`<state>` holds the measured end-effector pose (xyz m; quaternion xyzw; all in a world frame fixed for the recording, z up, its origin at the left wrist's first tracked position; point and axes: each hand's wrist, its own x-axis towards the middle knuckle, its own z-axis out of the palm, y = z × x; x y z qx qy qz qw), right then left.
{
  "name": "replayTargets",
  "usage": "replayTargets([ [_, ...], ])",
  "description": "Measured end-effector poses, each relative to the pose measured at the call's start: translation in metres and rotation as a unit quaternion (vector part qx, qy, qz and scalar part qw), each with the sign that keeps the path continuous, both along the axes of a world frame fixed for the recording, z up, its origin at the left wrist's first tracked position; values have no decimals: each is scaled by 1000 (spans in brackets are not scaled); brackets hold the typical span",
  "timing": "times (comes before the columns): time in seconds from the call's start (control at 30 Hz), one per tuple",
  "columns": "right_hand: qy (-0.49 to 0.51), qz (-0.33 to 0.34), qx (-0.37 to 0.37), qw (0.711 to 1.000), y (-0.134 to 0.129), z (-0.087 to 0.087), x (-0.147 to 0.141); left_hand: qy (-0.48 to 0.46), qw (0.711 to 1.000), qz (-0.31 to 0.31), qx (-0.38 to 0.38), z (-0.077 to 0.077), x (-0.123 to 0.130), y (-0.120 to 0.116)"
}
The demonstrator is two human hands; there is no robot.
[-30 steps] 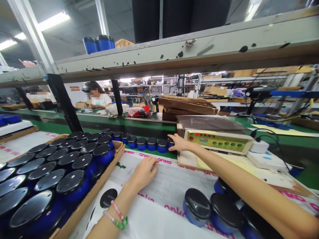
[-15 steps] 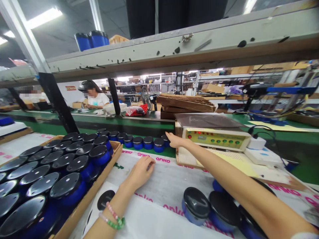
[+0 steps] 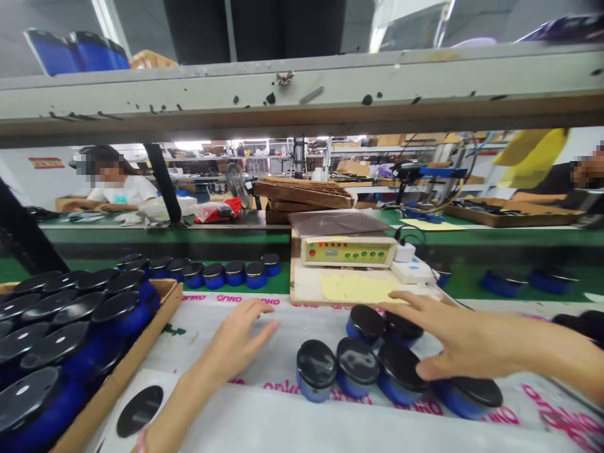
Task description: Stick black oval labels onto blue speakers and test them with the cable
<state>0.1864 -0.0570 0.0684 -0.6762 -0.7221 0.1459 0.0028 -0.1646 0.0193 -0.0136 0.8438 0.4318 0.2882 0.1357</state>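
A control box (image 3: 346, 251) is standing by the surface's (image 3: 304, 319) far edge, beyond the loose jars (image 3: 316, 366) sitting nearer you, showing glossy black lids over blue bodies. Your right hand (image 3: 465, 330) is spreading its fingers above them; your left hand (image 3: 236, 336) is holding nothing, fingers parted. Leftward, a carton (image 3: 170, 289) is containing matching jars (image 3: 78, 306).

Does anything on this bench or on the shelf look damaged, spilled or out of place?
Two small things. The overhead shelf's front edge has scattered dark marks, perhaps chipped paint. On the green surface, the row's right-end blue container sits farther back than its neighbour, breaking the line. I see no spill.
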Motion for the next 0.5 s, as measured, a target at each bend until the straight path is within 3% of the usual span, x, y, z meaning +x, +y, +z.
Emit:
replayTargets([
  [0.1, -4, 33, -60, 998, -20, -28, 7, 35, 998, -61, -2, 16, 32, -29],
  [0.27, 36, 115, 38, 992, -26, -54, 0, 128, 985, -94, -60, 16, 86, -55],
  [0.4, 31, 102, 89, 990, -27, -73, 4, 179, 977, -59, -100, 8, 116, -60],
  [0.5, 34, 87, 142, 985, -26, -105, 18, 204, 974, -68, -72, 11, 123, -60],
])
